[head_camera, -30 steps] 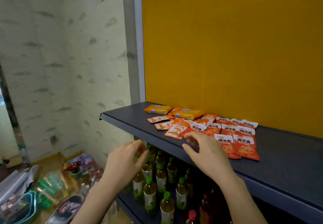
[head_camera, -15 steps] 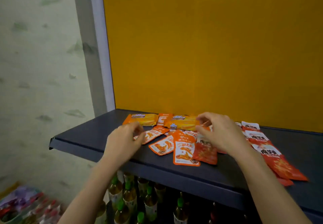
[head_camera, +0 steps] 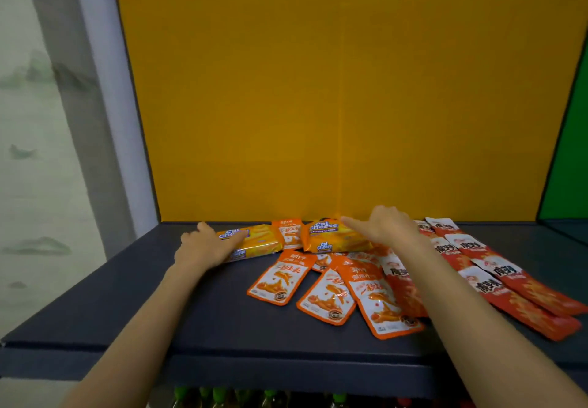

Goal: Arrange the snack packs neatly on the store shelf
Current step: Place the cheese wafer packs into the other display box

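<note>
Observing left hand lying flat, fingers straight, on left Cal Cheese pack at the rear of the dark shelf. Noting right hand touching right Cal Cheese pack with forefinger extended; grip of remaining fingers not determinable. Recording 2 groups lying loose alongside: orange sachets overlapping centrally, red sachets rightward.

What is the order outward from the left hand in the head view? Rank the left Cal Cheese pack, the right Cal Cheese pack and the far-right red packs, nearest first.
1. left Cal Cheese pack: back left, with the left hand resting on it.
2. right Cal Cheese pack: back centre.
3. far-right red packs: right end, clearly farthest.
</note>
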The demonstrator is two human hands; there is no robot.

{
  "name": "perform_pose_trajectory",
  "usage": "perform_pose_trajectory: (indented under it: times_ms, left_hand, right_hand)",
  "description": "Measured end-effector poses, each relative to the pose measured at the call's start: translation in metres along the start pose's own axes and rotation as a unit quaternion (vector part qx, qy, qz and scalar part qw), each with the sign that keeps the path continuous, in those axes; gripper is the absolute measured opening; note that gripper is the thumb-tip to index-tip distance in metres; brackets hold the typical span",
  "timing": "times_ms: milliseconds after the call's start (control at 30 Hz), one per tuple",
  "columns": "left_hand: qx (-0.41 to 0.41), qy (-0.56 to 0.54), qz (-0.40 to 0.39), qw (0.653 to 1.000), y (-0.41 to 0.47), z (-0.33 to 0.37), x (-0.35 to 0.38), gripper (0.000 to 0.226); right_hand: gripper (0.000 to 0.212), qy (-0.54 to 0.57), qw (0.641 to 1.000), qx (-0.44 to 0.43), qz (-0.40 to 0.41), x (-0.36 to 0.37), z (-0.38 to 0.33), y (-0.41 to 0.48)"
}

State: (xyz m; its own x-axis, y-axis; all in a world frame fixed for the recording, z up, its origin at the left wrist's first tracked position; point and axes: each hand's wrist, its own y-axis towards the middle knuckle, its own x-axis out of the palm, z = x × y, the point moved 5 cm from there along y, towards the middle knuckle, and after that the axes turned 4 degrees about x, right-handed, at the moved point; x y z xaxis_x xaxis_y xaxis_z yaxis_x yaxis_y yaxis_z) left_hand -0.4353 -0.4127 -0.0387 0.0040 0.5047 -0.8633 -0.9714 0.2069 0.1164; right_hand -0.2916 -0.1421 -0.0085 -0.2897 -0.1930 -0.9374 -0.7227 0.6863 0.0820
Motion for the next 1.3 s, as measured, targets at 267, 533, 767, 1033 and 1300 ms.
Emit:
perform_pose_trajectory:
  times_ms: [267,533,767,1033,1300]
  left_hand:
    - [0.004,-0.065,-0.050,0.997,0.031,-0.005,0.010,0.099]
    - [0.027,-0.275,-0.041,0.960,0.037,0.002,0.006,0.106]
    - [-0.033,-0.428,-0.149,0.891,0.027,0.000,0.005,0.067]
    - [0.038,-0.497,-0.094,0.862,0.015,0.037,-0.007,0.039]
    - [0.107,-0.554,-0.176,0.806,-0.045,0.174,0.031,0.008]
  right_hand:
    - [0.084,0.063,0.996,0.062,-0.030,0.031,-0.001,0.007]
    - [0.058,0.153,0.986,0.063,-0.018,0.031,-0.014,0.014]
    - [0.032,0.246,0.968,0.050,0.009,0.023,-0.024,0.016]
    - [0.014,0.436,0.897,0.045,0.056,-0.007,0.023,0.001]
    - [0.023,0.546,0.819,0.110,0.139,-0.067,0.172,-0.042]
